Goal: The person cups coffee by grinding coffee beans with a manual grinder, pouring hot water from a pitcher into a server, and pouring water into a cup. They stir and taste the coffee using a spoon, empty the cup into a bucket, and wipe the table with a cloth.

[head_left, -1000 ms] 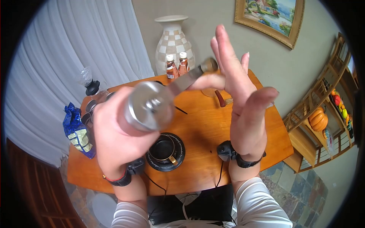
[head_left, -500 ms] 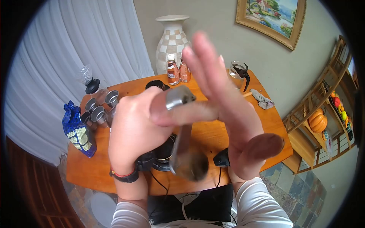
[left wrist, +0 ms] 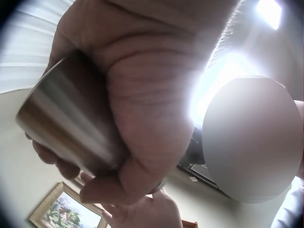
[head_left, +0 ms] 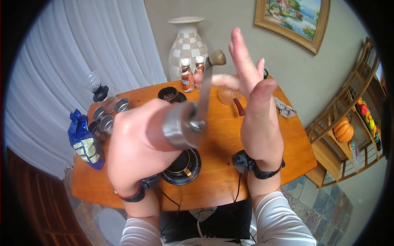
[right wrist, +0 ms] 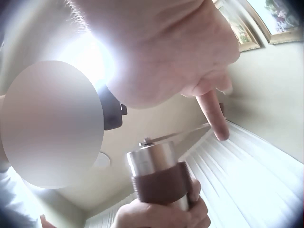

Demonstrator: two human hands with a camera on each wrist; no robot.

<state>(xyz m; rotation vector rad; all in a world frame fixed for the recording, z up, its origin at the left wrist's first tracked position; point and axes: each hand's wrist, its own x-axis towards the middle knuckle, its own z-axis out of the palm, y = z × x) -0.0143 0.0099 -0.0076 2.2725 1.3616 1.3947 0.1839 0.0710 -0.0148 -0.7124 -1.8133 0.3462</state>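
My left hand (head_left: pixel 135 143) grips a steel hand grinder (head_left: pixel 184 125) tilted above the table. In the left wrist view, fingers and thumb wrap round its metal body (left wrist: pixel 71 114). The right wrist view shows a brown band (right wrist: pixel 161 185) round it. The crank arm (head_left: pixel 205 90) points up and away, ending in a brownish knob (head_left: pixel 218 57). My right hand (head_left: pixel 260 110) is raised just right of the knob, most fingers straight and one reaching left past the crank arm; whether it touches the crank is unclear.
Below the grinder, a black cup (head_left: pixel 179 162) stands on a black saucer (head_left: pixel 193 174). Farther back are a bowl of beans (head_left: pixel 168 95), two bottles (head_left: pixel 187 77) and a glass vessel (head_left: pixel 227 96). Metal cups (head_left: pixel 106 122) and a blue bag (head_left: pixel 85 141) stand left; a cloth (head_left: pixel 284 108) lies right.
The crank swung from up-right down toward me, then back up and away. My right hand moved in toward the grinder, then back up and right. My left hand still grips the grinder.
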